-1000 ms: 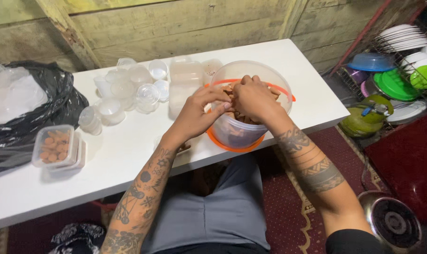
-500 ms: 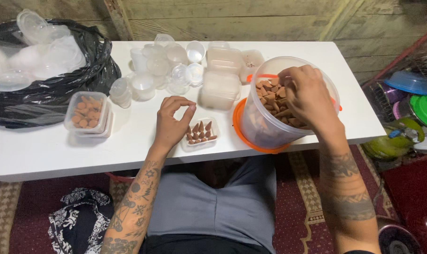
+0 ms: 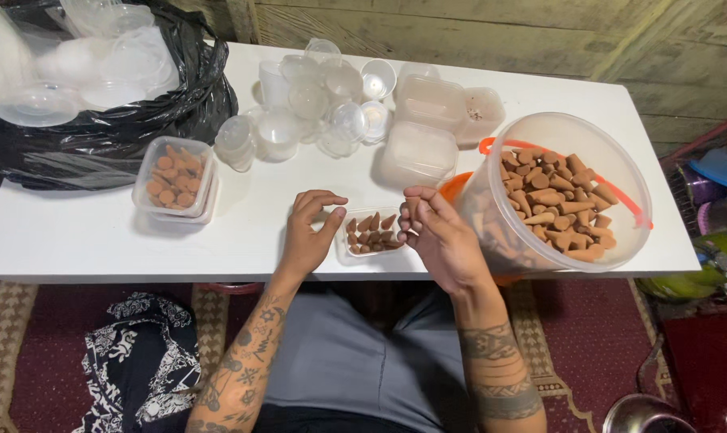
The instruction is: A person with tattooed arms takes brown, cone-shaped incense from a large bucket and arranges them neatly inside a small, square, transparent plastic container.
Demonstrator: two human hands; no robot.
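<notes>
my left hand (image 3: 309, 232) steadies the small clear tray (image 3: 370, 237) of brown cones at the table (image 3: 83, 240) edge, fingers loosely curled. my right hand (image 3: 437, 237) pinches cones just beside it, next to the big tub (image 3: 557, 192).

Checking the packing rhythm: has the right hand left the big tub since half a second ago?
Yes. The right hand came out of the big tub leftward, now beside the small tray.
</notes>
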